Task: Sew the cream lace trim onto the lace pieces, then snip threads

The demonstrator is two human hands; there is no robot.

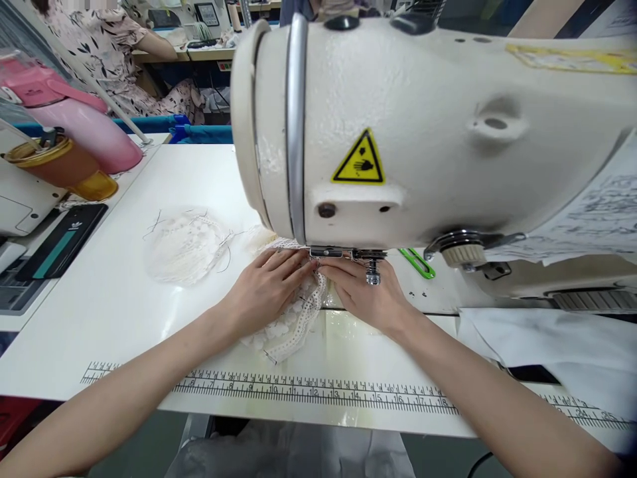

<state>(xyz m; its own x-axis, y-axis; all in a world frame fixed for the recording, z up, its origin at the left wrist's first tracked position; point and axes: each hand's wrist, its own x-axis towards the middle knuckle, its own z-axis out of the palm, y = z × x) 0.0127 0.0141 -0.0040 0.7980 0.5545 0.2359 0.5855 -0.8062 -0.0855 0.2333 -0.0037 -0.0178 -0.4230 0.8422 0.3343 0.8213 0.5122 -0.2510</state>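
White lace fabric (pixel 303 315) lies under the head of a cream sewing machine (pixel 408 126). My left hand (pixel 266 285) rests flat on the lace, its fingers extended toward the needle area. On the lace's right edge, my right hand (pixel 368 289) has its fingertips close to those of the left; part of it is behind the machine's tension knob. The needle itself is hidden by the machine head. A separate round lace piece (pixel 186 245) with loose dark threads lies on the white table to the left.
At the left are a pink bottle (pixel 82 126), an amber cup (pixel 64 166) and a dark phone (pixel 64 242). A green snipper (pixel 417 263) lies behind my right hand. White cloth (pixel 557 345) covers the right side. A seated person (pixel 104 60) is beyond the table.
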